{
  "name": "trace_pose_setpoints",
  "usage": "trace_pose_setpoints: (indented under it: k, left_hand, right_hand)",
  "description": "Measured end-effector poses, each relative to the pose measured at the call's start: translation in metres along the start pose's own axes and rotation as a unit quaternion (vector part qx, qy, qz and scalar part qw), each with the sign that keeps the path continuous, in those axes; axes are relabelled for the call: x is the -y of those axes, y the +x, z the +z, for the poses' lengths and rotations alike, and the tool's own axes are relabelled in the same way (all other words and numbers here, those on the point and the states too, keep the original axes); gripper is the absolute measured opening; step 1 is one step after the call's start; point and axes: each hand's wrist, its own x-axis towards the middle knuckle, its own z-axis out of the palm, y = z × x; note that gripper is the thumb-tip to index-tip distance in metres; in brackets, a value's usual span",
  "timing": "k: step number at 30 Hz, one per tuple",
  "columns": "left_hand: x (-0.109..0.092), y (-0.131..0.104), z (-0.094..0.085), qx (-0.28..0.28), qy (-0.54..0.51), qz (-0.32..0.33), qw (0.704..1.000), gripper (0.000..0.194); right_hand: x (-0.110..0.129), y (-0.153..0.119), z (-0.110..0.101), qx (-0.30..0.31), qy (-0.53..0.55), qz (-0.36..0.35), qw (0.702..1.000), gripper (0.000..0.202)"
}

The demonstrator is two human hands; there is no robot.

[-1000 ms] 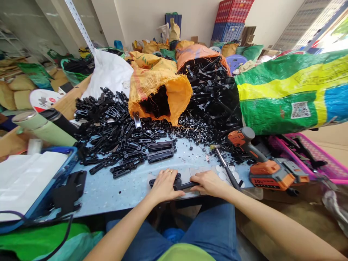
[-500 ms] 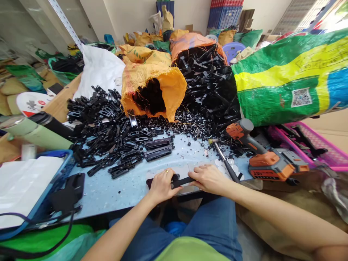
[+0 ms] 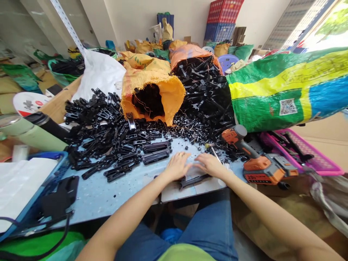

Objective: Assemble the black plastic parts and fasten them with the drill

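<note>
Fingers outstretched, my left hand (image 3: 178, 166) is open over the pale board at the bench's front edge. My right hand (image 3: 210, 165) faces it with fingers loosely apart, and nothing shows in its grasp. Just below the hands a long black plastic bar (image 3: 194, 181) lies on the board, its left part partly hidden by my left hand. Past my right hand a hammer (image 3: 214, 151) points away, its handle mostly covered. Beyond my fingertips are scattered small screws (image 3: 190, 132). Two finished-looking black plastic bars (image 3: 156, 156) lie side by side left of my left hand.
A heap of black plastic parts (image 3: 108, 134) covers the bench's left side. An orange sack (image 3: 171, 94) and a green-yellow sack (image 3: 255, 108) stand behind. At right are a cordless drill (image 3: 258, 168) and a pink basket (image 3: 323, 159); at left, a blue tray (image 3: 63, 159).
Both hands have let go of the black bar and moved forward over the bench. The bar now lies on the board. The view has shifted slightly.
</note>
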Motion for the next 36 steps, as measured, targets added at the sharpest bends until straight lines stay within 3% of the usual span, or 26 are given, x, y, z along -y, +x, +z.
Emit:
trace_pose_setpoints:
  k: [2, 4, 7, 9, 12, 14, 16, 17, 19, 22, 26, 29, 32, 36]
  left_hand:
    - [0.000, 0.044, 0.004, -0.011, -0.016, -0.033, 0.999, 0.026]
    - [0.002, 0.077, 0.006, -0.020, -0.030, -0.053, 0.998, 0.019]
    - [0.010, 0.081, 0.000, -0.055, -0.056, -0.081, 0.994, 0.013]
    - [0.021, 0.053, -0.009, -0.087, -0.068, -0.099, 0.989, 0.015]
    - [0.041, -0.016, -0.025, -0.138, -0.132, -0.156, 0.969, 0.028]
    - [0.052, -0.059, -0.032, -0.199, -0.324, -0.262, 0.887, 0.034]
    - [0.058, -0.091, -0.033, -0.236, -0.438, -0.328, 0.803, 0.038]
    - [0.059, -0.101, -0.031, -0.246, -0.467, -0.346, 0.775, 0.040]
    - [0.057, -0.112, -0.027, -0.256, -0.492, -0.358, 0.751, 0.040]
    - [0.052, -0.114, -0.025, -0.257, -0.479, -0.354, 0.761, 0.038]
    - [0.049, -0.112, -0.031, -0.206, -0.378, -0.321, 0.843, 0.032]
    - [0.051, -0.110, -0.035, -0.191, -0.276, -0.296, 0.894, 0.029]
    - [0.057, -0.108, -0.037, -0.183, -0.260, -0.303, 0.898, 0.036]
    - [0.063, -0.111, -0.039, -0.130, -0.295, -0.299, 0.898, 0.041]
  right_hand:
    - [-0.013, 0.022, 0.005, -0.046, -0.045, 0.092, 0.994, 0.023]
    - [-0.021, 0.038, 0.007, -0.058, -0.057, 0.125, 0.989, 0.022]
    - [-0.018, 0.040, 0.003, -0.057, -0.040, 0.108, 0.992, 0.022]
    - [-0.003, 0.027, 0.000, -0.059, 0.034, 0.085, 0.994, 0.020]
    - [0.029, 0.003, -0.003, -0.014, 0.239, 0.045, 0.970, 0.021]
    - [0.050, -0.005, -0.001, 0.005, 0.306, 0.040, 0.951, 0.024]
    - [0.064, -0.007, 0.001, -0.023, 0.285, 0.040, 0.957, 0.022]
    - [0.069, -0.006, 0.003, -0.041, 0.258, 0.036, 0.965, 0.021]
    - [0.076, -0.004, 0.004, -0.055, 0.194, 0.016, 0.979, 0.022]
    - [0.084, -0.003, 0.001, -0.022, 0.102, -0.019, 0.994, 0.026]
    - [0.093, -0.006, 0.000, 0.007, 0.021, -0.033, 0.999, 0.026]
    - [0.092, -0.009, 0.007, -0.012, 0.034, -0.035, 0.999, 0.024]
    - [0.084, -0.015, 0.022, -0.078, 0.083, -0.053, 0.992, 0.023]
    - [0.068, -0.029, 0.047, -0.153, 0.144, -0.094, 0.973, 0.032]
